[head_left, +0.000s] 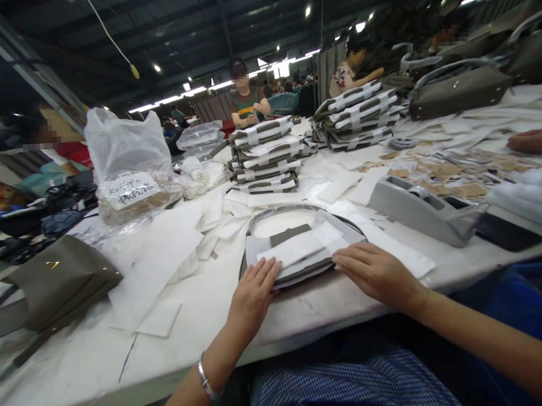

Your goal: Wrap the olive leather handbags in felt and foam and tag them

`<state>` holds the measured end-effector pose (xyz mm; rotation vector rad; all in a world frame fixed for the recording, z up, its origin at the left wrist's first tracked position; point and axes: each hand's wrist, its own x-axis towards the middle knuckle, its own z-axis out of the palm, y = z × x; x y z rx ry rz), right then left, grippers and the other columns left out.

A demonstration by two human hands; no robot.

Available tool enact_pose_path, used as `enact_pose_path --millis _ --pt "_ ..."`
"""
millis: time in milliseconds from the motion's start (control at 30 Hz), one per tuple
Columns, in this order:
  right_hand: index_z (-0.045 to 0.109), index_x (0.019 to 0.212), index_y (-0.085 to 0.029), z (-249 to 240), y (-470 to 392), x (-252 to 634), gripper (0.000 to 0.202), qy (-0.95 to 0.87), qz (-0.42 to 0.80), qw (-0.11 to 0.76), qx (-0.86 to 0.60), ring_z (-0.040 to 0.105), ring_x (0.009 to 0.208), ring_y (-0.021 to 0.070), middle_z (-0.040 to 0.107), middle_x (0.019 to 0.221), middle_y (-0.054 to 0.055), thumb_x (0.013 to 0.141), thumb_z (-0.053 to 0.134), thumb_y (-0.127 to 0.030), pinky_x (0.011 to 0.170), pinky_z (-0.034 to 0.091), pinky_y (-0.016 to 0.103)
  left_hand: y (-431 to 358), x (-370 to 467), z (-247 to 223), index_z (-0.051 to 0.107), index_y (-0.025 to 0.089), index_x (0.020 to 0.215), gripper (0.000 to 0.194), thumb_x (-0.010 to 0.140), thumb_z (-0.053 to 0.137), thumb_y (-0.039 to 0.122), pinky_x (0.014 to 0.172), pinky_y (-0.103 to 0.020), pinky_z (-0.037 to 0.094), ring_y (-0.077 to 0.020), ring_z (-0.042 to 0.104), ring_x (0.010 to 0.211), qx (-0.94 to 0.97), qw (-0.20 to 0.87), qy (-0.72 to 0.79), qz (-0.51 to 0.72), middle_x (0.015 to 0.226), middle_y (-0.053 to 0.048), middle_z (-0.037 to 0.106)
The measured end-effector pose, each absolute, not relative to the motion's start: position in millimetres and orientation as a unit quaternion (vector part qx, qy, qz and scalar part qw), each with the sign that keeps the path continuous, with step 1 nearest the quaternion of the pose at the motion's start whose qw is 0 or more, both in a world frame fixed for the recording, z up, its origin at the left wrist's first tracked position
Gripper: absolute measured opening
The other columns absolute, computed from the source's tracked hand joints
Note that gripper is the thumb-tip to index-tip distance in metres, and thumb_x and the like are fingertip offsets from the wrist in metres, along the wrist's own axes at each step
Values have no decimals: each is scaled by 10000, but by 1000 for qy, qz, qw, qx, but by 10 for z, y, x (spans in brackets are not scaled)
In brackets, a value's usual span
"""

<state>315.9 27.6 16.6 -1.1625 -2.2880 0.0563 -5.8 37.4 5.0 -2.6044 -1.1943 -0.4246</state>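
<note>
A grey-brown handbag (306,272) lies flat at the table's front edge, wrapped with pale sheeting and a folded strip of white foam (296,248). Clear tape (331,236) crosses the foam, and the wrapped handle (280,211) arches away from me. My left hand (253,295) is at the bag's near left corner, straight fingers over the foam and the thumb by the front edge. At the near right corner, my right hand (374,273) has its fingers together against the bag's side; its thumb is hidden. Both hands hold the bag between them.
A grey tape dispenser (417,210) stands to the right beside a black phone (509,232). Stacks of wrapped bags (266,155) rise beyond. White foam sheets (165,257) and another handbag (66,277) lie left. Another person's hand (534,141) rests at far right.
</note>
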Motion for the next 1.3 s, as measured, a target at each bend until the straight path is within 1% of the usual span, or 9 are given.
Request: enact_pose_path --millis 133,233,367,500,767,867,1033,1200,1300 --pt "698 853 -207 88 72 2810 333 -715 335 317 -526 673 764 215 735 823 67 972 486 -434 746 520 344 382 -67 -71 444 178 1441 523 928 535 135 1100 -403 452 -219 492 1349 -891 115 -403 -175 1425 -92 566" --pt "662 769 -178 6 54 2603 247 -523 558 364 -532 623 692 184 688 729 36 819 686 -419 679 473 301 373 -91 -81 436 191 1450 510 946 499 155 1072 -383 481 -217 515 1329 -890 110 -394 -201 1421 -75 571" --pt "638 748 -181 -74 55 2376 241 -420 594 442 -525 561 675 138 624 687 -15 687 765 -377 673 421 265 417 -147 -163 374 240 1503 536 972 454 246 998 -358 531 -237 580 1261 -883 141 -387 -224 1424 -57 568" --pt "582 711 -198 -127 85 2174 318 -340 599 518 -508 574 727 145 593 686 -35 597 800 -401 714 425 272 510 -170 -283 282 247 1546 709 930 516 510 998 -403 521 -294 603 1222 -870 163 -394 -248 1441 -72 548" --pt "634 766 -206 -136 172 2114 357 -344 638 564 -396 643 952 200 695 950 8 535 866 -349 813 486 305 481 -132 -310 230 243 1563 684 962 517 398 936 -438 539 -311 660 1107 -826 194 -444 -289 1398 -132 572" --pt "678 897 -209 -85 147 2314 270 -482 577 501 -429 672 891 187 718 930 22 707 776 -374 798 519 310 464 -119 -323 222 276 1564 642 981 488 320 995 -406 517 -279 633 1174 -832 182 -435 -293 1435 -90 550" --pt "701 1077 -219 40 162 3122 199 -742 178 386 -519 677 1017 198 734 1085 63 939 566 -265 944 518 331 442 -110 -341 207 286 1567 625 994 458 290 1038 -413 498 -276 588 1245 -837 159 -432 -295 1491 -54 494" --pt "697 1194 -161 -25 472 4063 310 -729 64 323 -599 565 1238 333 646 1281 182 893 623 -168 1061 430 549 422 -91 -359 283 306 1544 608 983 515 286 1028 -356 505 -243 634 1179 -796 160 -482 -329 1468 -18 524" --pt "767 1051 -211 -114 645 4323 224 -745 71 298 -593 602 1193 327 695 1208 136 832 721 -204 1038 466 531 435 -86 -379 298 290 1541 595 987 513 303 1061 -333 469 -231 620 1198 -797 162 -475 -338 1469 -11 522"
